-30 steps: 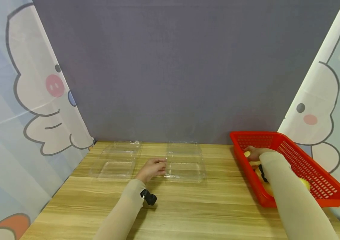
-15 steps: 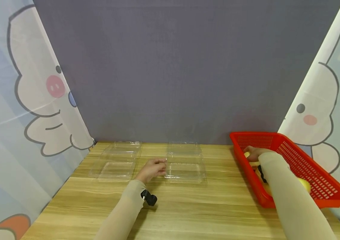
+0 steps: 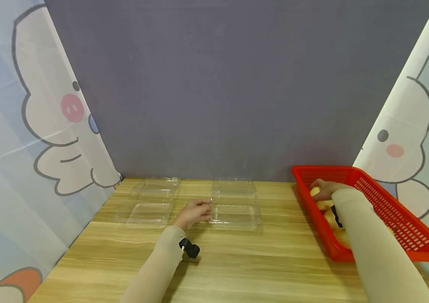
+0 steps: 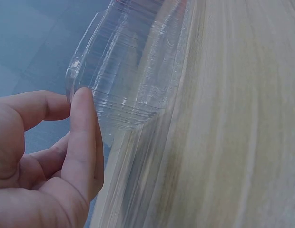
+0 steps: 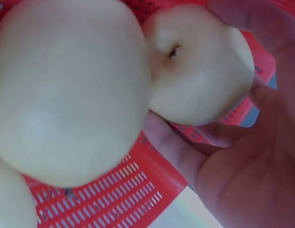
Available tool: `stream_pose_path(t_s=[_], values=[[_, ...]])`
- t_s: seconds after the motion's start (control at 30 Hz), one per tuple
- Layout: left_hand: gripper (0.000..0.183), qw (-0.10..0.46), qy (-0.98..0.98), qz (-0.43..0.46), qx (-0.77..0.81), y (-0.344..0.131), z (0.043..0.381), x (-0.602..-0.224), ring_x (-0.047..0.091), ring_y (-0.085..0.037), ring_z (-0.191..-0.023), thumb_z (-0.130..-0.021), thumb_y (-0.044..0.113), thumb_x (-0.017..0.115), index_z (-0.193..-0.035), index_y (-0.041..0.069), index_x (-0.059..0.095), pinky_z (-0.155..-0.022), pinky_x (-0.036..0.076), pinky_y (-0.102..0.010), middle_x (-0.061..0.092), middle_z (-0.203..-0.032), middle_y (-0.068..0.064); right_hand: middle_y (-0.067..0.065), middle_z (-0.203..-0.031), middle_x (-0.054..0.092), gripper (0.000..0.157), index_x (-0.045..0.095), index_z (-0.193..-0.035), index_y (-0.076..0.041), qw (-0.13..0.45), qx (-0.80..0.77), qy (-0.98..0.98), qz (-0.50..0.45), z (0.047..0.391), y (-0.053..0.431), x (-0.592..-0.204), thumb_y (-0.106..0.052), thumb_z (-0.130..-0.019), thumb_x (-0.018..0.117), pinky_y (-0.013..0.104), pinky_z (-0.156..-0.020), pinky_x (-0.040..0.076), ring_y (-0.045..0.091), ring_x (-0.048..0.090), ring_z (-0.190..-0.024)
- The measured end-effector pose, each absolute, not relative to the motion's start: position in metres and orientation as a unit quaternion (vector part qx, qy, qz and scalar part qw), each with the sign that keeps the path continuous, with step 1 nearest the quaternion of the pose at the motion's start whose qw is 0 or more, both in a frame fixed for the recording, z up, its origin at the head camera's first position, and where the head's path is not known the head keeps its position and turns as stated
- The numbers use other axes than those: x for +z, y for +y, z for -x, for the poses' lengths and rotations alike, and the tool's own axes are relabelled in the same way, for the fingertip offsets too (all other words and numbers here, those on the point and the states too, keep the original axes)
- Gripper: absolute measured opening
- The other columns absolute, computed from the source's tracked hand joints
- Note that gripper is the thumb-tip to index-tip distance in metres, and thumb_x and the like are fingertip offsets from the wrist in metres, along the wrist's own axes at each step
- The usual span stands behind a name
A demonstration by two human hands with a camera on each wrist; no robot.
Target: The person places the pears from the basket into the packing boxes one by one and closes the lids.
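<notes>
My left hand [image 3: 193, 213] pinches the left edge of an opened clear plastic clamshell box [image 3: 235, 214], which lies on the wooden table. Thumb and index finger meet at its rim in the left wrist view, where the box [image 4: 123, 61] shows close up. Over at the right, my right hand [image 3: 326, 190] reaches into a red basket [image 3: 400, 214]. Its fingers curl round a pale yellow, apple-shaped fruit [image 5: 200, 66] with a dark-centred dimple. Larger in the right wrist view is another pale fruit [image 5: 71, 90] beside it. My forearm hides part of the basket's contents.
A second opened clear clamshell box [image 3: 147, 212] lies left of my left hand. More pale fruits [image 3: 333, 219] sit in the basket under my right wrist. A grey backdrop [image 3: 214, 92] stands behind the table [image 3: 237, 269], with printed curtains [image 3: 47, 113] at the sides.
My right hand has risen slightly at the basket's far left end, and the fruit in its grip shows more. The left hand stays at the box edge. The head view has shifted slightly.
</notes>
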State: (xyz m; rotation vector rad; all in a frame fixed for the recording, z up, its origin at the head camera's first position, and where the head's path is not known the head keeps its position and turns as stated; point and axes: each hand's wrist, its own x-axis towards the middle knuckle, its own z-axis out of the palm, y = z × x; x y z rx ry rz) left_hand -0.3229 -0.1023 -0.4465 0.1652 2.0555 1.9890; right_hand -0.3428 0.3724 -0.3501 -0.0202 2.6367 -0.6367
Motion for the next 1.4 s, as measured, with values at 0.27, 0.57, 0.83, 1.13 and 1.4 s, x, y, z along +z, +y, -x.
stream_pose_path(t_s=[0.27, 0.57, 0.83, 1.13, 1.4], values=[[0.042, 0.139, 0.711, -0.055, 0.687, -0.102, 0.322, -0.445, 0.063, -0.029, -0.1, -0.1, 0.0, 0.053, -0.138, -0.015, 0.047, -0.082, 0.058, -0.028, 0.055, -0.124, -0.029, 0.032, -0.123, 0.049, 0.067, 0.044, -0.133, -0.003, 0.175, -0.187, 0.965, 0.064, 0.346, 0.385, -0.344, -0.037, -0.084, 0.074, 0.066, -0.096, 0.041, 0.05, 0.045, -0.114], [0.042, 0.141, 0.708, -0.055, 0.689, -0.101, 0.324, -0.445, 0.062, -0.029, -0.1, -0.1, 0.001, 0.053, -0.139, -0.014, 0.047, -0.08, 0.058, -0.027, 0.053, -0.126, -0.029, 0.027, -0.113, 0.055, 0.065, 0.042, -0.13, 0.0, 0.149, -0.181, 0.969, 0.083, 0.345, 0.389, -0.337, -0.037, -0.084, 0.069, 0.054, -0.087, 0.049, 0.043, 0.053, -0.102], [0.042, 0.142, 0.715, -0.051, 0.682, -0.1, 0.324, -0.444, 0.063, -0.029, -0.1, -0.101, 0.004, 0.054, -0.139, -0.013, 0.048, -0.081, 0.058, -0.029, 0.056, -0.124, -0.028, 0.024, -0.111, 0.048, 0.063, 0.035, -0.131, 0.003, 0.151, -0.257, 0.951, 0.088, 0.34, 0.389, -0.331, -0.032, -0.089, 0.067, 0.036, -0.073, 0.053, 0.037, 0.051, -0.098], [0.043, 0.139, 0.717, -0.05, 0.681, -0.1, 0.324, -0.445, 0.062, -0.027, -0.096, -0.1, 0.004, 0.055, -0.139, -0.012, 0.049, -0.08, 0.058, -0.028, 0.057, -0.119, -0.026, 0.023, -0.115, 0.049, 0.06, 0.035, -0.135, 0.001, 0.134, -0.252, 0.952, 0.109, 0.333, 0.38, -0.312, -0.034, -0.094, 0.061, 0.036, -0.07, 0.053, 0.032, 0.055, -0.096], [0.042, 0.138, 0.71, -0.054, 0.688, -0.1, 0.323, -0.445, 0.063, -0.027, -0.095, -0.1, 0.001, 0.053, -0.139, -0.014, 0.046, -0.079, 0.058, -0.027, 0.056, -0.118, -0.027, 0.017, -0.113, 0.051, 0.055, 0.04, -0.132, -0.002, 0.103, -0.255, 0.953, 0.129, 0.332, 0.373, -0.308, -0.034, -0.094, 0.062, 0.033, -0.073, 0.05, 0.03, 0.053, -0.098]])
